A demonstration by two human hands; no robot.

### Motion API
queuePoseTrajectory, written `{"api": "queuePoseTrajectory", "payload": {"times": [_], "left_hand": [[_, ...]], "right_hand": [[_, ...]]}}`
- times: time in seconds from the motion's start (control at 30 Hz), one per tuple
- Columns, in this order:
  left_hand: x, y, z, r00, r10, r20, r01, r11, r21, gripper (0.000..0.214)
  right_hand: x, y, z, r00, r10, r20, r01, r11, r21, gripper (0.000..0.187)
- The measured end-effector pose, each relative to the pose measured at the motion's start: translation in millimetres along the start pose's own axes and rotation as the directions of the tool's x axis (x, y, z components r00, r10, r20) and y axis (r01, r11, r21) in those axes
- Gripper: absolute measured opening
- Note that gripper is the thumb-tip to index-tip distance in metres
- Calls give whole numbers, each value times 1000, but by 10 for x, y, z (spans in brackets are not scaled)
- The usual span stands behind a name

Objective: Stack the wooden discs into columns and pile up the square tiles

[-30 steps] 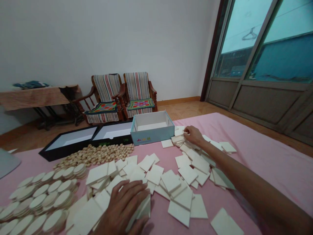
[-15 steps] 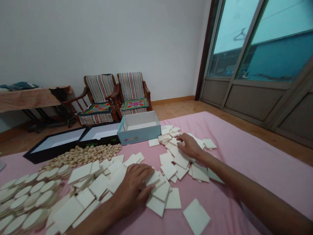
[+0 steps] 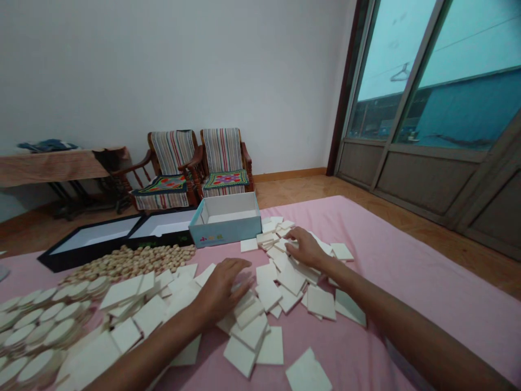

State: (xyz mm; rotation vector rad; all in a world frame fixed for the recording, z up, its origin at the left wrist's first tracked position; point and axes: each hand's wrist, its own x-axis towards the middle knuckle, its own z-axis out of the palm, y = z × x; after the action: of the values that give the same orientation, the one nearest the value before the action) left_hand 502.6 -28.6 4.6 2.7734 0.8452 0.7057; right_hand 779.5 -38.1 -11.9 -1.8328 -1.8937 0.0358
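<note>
Many pale square tiles (image 3: pixel 285 282) lie scattered and overlapping on a pink cloth (image 3: pixel 391 282). My left hand (image 3: pixel 223 287) rests palm down on a heap of these tiles at the centre, fingers stretched forward and slightly spread. My right hand (image 3: pixel 304 247) lies palm down on the tiles further back and to the right, fingers extended over them. Just behind both hands stands an open light-blue cardboard box (image 3: pixel 226 220), empty inside as far as I can see.
Oval pale discs (image 3: pixel 44 320) are stacked at the left. A heap of small round wooden pieces (image 3: pixel 134 259) lies before two flat black trays (image 3: pixel 114 233). Two striped armchairs (image 3: pixel 195 165) and a covered side table (image 3: pixel 52 165) stand by the wall. Glass doors fill the right.
My right hand has drawn back from beside the blue box toward me over the tiles. My left hand has slid forward and right across the heap. Tiles have bunched nearer the centre.
</note>
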Motion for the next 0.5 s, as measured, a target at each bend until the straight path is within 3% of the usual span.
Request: {"api": "queuePoseTrajectory", "payload": {"times": [0.13, 0.23, 0.37, 0.5], "left_hand": [[453, -190, 202, 981, -164, 101, 161, 986, 34, 29], [681, -312, 351, 967, -217, 137, 203, 973, 108, 28], [768, -389, 468, 958, -259, 124, 238, 957, 164, 28], [737, -384, 530, 950, -283, 130, 255, 946, 199, 30]], "right_hand": [[590, 96, 175, 996, 88, 10, -87, 995, -56, 31], [960, 85, 322, 991, 126, 56, -120, 989, -88, 39], [1294, 8, 489, 978, 146, 151, -132, 986, -99, 44], [1412, -11, 574, 951, 160, 264, -140, 986, -94, 45]]}}
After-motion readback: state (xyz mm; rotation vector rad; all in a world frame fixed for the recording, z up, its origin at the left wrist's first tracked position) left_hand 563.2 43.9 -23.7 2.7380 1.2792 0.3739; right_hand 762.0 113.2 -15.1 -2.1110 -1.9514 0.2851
